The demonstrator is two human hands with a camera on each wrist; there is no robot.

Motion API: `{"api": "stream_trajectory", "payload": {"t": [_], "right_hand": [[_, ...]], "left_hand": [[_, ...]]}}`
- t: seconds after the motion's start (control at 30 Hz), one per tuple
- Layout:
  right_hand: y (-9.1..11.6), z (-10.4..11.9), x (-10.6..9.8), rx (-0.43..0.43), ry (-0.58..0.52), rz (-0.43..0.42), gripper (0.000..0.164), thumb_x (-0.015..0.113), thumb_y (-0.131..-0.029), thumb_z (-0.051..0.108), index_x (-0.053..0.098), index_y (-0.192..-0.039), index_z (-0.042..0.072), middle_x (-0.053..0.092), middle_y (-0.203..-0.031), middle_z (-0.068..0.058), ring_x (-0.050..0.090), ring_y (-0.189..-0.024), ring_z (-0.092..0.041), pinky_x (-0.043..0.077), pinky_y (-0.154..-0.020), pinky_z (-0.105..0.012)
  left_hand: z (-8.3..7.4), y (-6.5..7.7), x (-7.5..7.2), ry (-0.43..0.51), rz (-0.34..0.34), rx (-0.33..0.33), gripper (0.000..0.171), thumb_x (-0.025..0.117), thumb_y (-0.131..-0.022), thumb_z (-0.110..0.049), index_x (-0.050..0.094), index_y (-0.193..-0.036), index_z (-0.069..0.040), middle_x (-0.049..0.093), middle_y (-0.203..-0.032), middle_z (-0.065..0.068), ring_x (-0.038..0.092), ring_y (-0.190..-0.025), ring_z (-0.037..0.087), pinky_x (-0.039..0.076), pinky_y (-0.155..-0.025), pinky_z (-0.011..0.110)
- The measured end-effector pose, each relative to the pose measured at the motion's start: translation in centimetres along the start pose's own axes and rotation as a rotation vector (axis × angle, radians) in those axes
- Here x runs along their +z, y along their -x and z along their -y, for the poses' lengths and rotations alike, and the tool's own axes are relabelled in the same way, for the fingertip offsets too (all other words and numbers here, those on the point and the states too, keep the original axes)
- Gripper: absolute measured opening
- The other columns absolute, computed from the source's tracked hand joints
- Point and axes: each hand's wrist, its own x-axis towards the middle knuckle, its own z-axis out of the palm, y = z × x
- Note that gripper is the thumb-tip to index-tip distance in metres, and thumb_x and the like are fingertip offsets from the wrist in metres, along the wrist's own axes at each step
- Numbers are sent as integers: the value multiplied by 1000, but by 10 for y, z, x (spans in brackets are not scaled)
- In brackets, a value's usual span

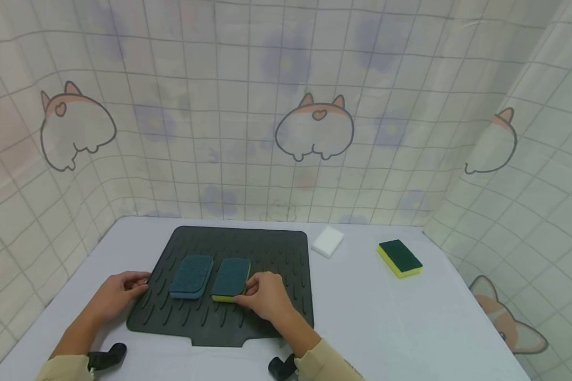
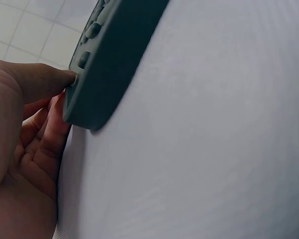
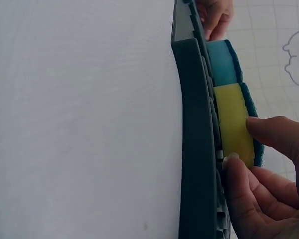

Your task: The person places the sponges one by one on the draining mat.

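The right hand [image 1: 268, 296] holds a rectangular sponge [image 1: 231, 276] — yellow, with a teal top.

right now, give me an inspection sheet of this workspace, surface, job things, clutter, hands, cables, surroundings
surface: white table, with a dark ridged mat lying on it
job's things: blue sponge and teal-topped yellow sponge, side by side on the mat, scouring sides up
clutter: white block and green-topped yellow sponge, both off the mat to the right
left hand: pinches the mat's left edge
right hand: grips the teal-topped yellow sponge near its near right corner
cables: nothing seen
surroundings: grid-patterned sheeting with cartoon animals, behind and at both sides; a black device by each wrist
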Motion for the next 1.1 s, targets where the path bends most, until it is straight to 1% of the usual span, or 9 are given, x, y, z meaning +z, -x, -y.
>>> {"api": "stream_trajectory", "payload": {"t": [0.33, 0.47, 0.57, 0.77, 0.97, 1.1], "right_hand": [[0, -2, -5, 18, -12, 1, 34, 89, -81, 26, 74, -105, 6, 71, -86, 1, 60, -73, -7, 52, -61, -24], [3, -4, -9, -2, -32, 9, 36, 87, -82, 26, 74, -108, 5, 72, -87, 0, 61, -74, -6, 52, -62, -23], [5, -6, -13, -32, -62, 17, 37, 86, -83, 25, 74, -110, 3, 73, -88, -1, 63, -75, -6, 53, -63, -24], [7, -15, -21, -70, -123, 36, 39, 84, -85, 25, 73, -114, 2, 73, -94, -3, 67, -79, -6, 55, -68, -22], [10, -24, -31, -88, -130, 30, 39, 84, -86, 27, 73, -116, 4, 74, -97, -3, 68, -84, -12, 55, -69, -21], [12, -31, -38, -97, -136, 16, 40, 83, -87, 28, 73, -116, 4, 74, -97, -3, 69, -86, -12, 55, -71, -20]], "left_hand": [[1, 1, 0, -2, 1, 3, 44, 66, -100, -18, 60, -135, 7, 66, -101, 9, 57, -91, 20, 49, -74, 33], [1, 1, -1, -12, -2, 12, 43, 66, -100, -18, 61, -134, 7, 66, -100, 9, 57, -90, 20, 49, -75, 34], [0, 2, -2, -18, -6, 19, 42, 66, -100, -18, 61, -133, 8, 67, -100, 9, 57, -90, 20, 49, -76, 35], [0, 2, -2, -14, -5, 14, 43, 66, -100, -18, 60, -134, 8, 66, -100, 9, 56, -90, 20, 47, -73, 31], [-1, 0, -2, -5, 1, 6, 42, 66, -100, -17, 61, -134, 8, 66, -101, 9, 57, -90, 20, 48, -72, 31], [-2, 0, -2, -6, 0, 7, 42, 66, -100, -16, 61, -133, 8, 66, -100, 9, 57, -90, 20, 48, -71, 30]]}}
